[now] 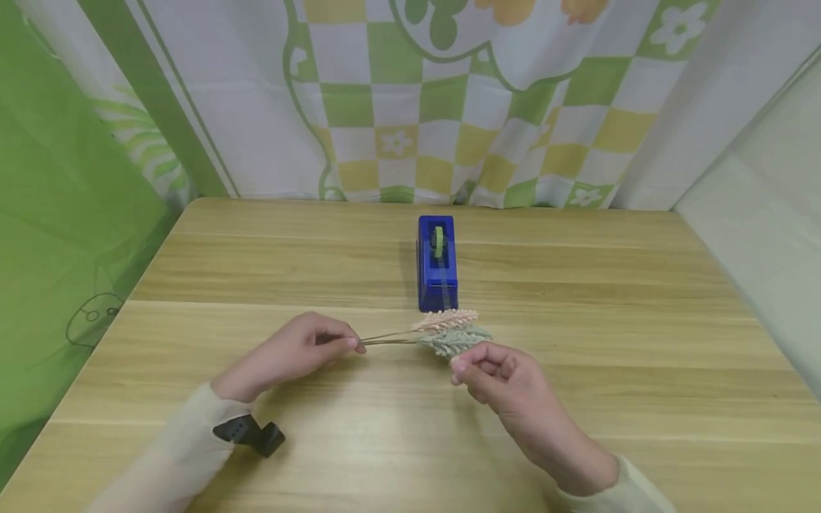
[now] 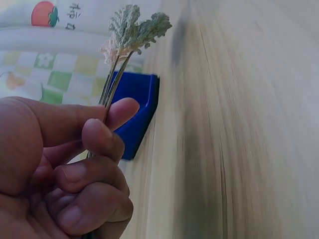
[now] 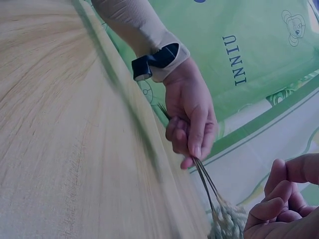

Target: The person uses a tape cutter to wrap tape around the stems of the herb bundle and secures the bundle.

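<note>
My left hand (image 1: 314,348) pinches the thin brown stems of a small bunch of flower sprigs (image 1: 454,342) between thumb and fingers. The stems run rightward to a pink head (image 1: 444,321) and grey-green heads (image 2: 142,27). Stem ends stick out behind this hand in the right wrist view. Beside the grey-green heads, on the near side, is my right hand (image 1: 503,381), fingers curled and thumb meeting the index fingertip; nothing shows between them. Beyond the bunch stands a blue tape dispenser (image 1: 437,278) with a green-cored roll and a strip of clear tape over its front.
Both hands are above a wooden table (image 1: 616,320). A checked curtain (image 1: 410,107) hangs behind the table's far edge, with green cloth (image 1: 70,164) on the left. A black strapped device (image 1: 250,433) is on the left wrist.
</note>
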Demonstrator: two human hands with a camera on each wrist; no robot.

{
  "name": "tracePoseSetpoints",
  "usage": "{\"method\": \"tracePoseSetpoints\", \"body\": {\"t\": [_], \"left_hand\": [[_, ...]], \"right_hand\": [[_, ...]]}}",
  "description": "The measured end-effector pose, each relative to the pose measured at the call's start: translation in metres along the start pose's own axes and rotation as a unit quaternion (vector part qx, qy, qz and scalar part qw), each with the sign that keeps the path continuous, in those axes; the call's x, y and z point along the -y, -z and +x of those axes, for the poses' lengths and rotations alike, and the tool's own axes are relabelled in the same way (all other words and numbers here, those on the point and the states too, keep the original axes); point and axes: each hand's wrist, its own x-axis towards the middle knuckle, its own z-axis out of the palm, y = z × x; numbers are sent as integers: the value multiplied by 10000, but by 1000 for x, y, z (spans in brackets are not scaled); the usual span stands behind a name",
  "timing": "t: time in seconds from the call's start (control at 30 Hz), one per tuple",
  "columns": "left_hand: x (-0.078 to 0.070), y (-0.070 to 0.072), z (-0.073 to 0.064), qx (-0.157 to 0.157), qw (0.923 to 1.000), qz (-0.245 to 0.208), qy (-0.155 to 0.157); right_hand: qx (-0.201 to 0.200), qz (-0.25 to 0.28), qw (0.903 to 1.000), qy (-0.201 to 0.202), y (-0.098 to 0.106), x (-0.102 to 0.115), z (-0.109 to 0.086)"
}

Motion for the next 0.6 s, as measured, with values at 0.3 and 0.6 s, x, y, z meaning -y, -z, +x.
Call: {"method": "tracePoseSetpoints", "body": {"t": [0.3,0.6], "left_hand": [[-19,-21,26,50,9991,115,-410],[-45,-39,43,111,9965,189,-802]], "right_hand": [[-115,-51,9998,-165,-3,1,1],[-9,-88,9999,-140,-4,0,1]]}}
